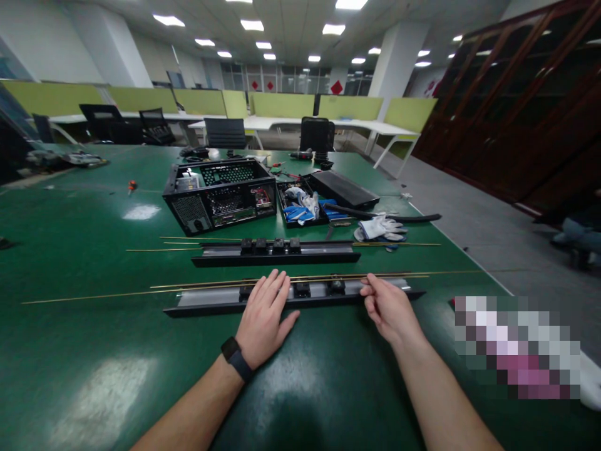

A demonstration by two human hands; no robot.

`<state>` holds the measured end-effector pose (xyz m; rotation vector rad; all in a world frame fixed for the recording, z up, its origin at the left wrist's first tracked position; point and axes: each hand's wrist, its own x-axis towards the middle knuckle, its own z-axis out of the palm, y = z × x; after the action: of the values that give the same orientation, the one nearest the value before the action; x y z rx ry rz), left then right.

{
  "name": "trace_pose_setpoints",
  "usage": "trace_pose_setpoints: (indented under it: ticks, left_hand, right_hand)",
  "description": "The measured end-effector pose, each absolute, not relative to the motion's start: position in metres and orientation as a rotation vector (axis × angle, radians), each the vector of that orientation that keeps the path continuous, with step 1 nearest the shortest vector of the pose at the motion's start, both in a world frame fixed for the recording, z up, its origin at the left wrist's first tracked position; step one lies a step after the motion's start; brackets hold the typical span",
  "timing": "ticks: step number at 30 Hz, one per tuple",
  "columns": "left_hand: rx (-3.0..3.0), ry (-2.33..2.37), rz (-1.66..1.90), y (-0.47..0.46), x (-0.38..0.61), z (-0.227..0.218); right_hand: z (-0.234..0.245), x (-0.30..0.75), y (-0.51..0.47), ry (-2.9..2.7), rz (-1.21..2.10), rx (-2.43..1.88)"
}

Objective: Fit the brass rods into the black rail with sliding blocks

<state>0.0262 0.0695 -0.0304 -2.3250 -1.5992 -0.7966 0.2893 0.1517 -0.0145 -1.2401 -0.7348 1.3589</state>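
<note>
Black rail (206, 302) under my flat, open left hand (265, 319), my right hand (387, 307) curled alongside, grip unclear, brass rods (211, 287) beyond my fingertips.

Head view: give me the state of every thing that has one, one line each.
left hand: open, flat, fingers on the near socket rail.
right hand: fingers curled at the brass rods; grip unclear.
near socket rail: lying flat, open-topped, socket modules seated.
far socket rail: lying flat, four modules seated, untouched.
brass rods: loose, lying along the near socket rail.
computer case: side panel off, insides exposed.
work gloves: off, lying loose.
</note>
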Motion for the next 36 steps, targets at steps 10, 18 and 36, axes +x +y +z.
trace_pose_setpoints:
  ticks: [10, 18, 36]
  left_hand:
    - [-2.311, -1.550, -0.860, 0.073, 0.030, -0.034]
    - [-2.309, -1.511, -0.851, 0.078, 0.035, -0.039]
    - [-2.343, -1.526, -0.858, 0.082, 0.039, -0.039]
  right_hand:
    - [-0.012, 0.288, 0.150, -0.773, 1.388, -1.244]
    - [-0.018, 0.290, 0.152, -0.800, 1.427, -1.231]
    - [-0.018, 0.300, 0.156, -0.660, 1.453, -1.209]
